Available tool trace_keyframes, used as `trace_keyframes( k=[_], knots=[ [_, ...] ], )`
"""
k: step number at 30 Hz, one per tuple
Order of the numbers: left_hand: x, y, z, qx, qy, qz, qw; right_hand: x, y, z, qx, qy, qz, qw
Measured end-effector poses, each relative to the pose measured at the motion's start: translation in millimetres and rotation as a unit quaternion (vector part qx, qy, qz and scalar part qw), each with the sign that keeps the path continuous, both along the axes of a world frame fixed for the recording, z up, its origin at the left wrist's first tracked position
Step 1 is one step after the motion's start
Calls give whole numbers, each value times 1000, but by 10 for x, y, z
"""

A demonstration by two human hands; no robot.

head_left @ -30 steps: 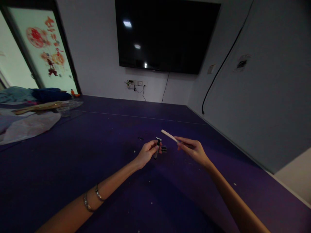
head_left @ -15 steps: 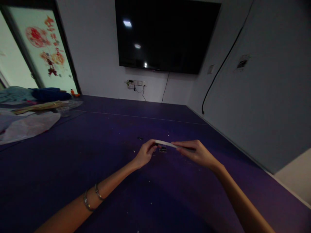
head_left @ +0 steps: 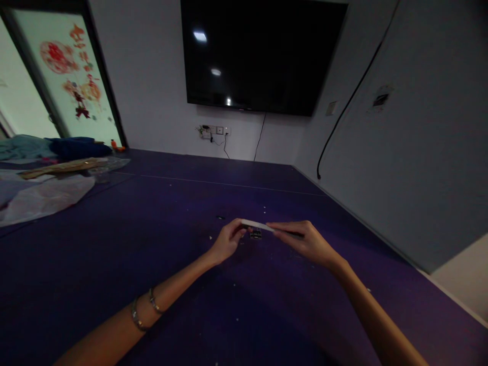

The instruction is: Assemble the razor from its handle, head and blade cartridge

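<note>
A dim room with a dark purple surface (head_left: 114, 264) running to grey walls. The right hand (head_left: 308, 243) pinches a pale flat stick (head_left: 257, 225) between its fingertips, the stick pointing toward nine o'clock. The left hand (head_left: 227, 241) is curled, its fingertips meeting the stick's far tip; whether it grips anything else I cannot tell. Just under the stick, a small dark metal piece (head_left: 255, 235) lies on the surface. At twelve o'clock hangs a black screen (head_left: 259, 56); at ten o'clock lie crumpled plastic sheets (head_left: 41, 198).
</note>
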State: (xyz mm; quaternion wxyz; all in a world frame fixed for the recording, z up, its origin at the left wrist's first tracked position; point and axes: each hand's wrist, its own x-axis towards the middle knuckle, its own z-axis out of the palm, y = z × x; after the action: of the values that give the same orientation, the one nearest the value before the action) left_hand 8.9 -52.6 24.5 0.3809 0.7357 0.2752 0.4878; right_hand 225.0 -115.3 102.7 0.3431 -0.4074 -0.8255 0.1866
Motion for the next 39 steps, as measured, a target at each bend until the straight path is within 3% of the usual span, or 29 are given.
trace_keyframes(
  k=[9,13,25,29,32,35,39],
  knots=[
    [0,-29,34,2,3,6,1000,49,27,-2,-9,9,-8,1000],
    [-1,-25,46,11,2,25,1000,79,35,2,-32,-5,21,999],
    [-4,-6,40,13,1,12,1000,176,95,-28,-54,24,-15,998],
    [1,19,18,5,-22,20,1000,189,83,-24,-98,17,-4,995],
    [12,32,7,-21,-49,14,999,140,75,-29,-130,86,-21,988],
    [27,28,11,-64,-73,-6,995,4,75,-59,-204,272,-35,940],
    [48,23,3,-107,-84,-8,991,-247,47,-145,-392,470,50,790]
  ],
)
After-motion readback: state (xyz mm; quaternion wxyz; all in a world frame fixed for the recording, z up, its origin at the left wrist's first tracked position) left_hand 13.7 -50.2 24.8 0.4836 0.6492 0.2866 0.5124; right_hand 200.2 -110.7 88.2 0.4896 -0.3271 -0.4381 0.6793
